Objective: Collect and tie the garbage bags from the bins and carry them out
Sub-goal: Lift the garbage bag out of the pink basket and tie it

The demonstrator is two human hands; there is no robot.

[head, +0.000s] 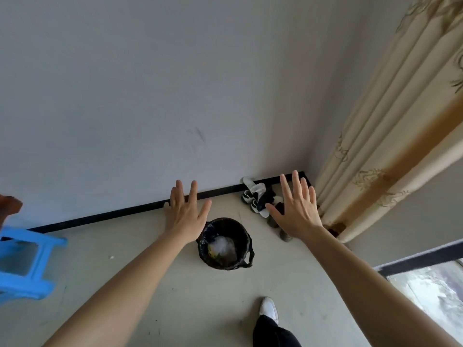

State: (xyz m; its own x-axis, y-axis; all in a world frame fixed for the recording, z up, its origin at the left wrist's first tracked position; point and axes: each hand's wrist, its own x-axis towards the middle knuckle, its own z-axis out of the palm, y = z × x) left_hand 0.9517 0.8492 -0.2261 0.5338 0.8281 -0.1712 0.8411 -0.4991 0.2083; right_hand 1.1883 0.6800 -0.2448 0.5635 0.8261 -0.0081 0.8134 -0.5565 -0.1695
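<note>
Left hand [186,216], right hand [295,211], fingers spread (holding nothing), bagged bin [225,244] below, between them

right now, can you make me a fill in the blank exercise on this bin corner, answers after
1. The bin is lined with a ____ garbage bag.
2. The left hand and right hand are both ____, holding nothing.
3. The plastic stool at the person's left is ____ in colour.
4. The curtain hangs to the bin's ____.
Answers: black; open; blue; right.
</note>
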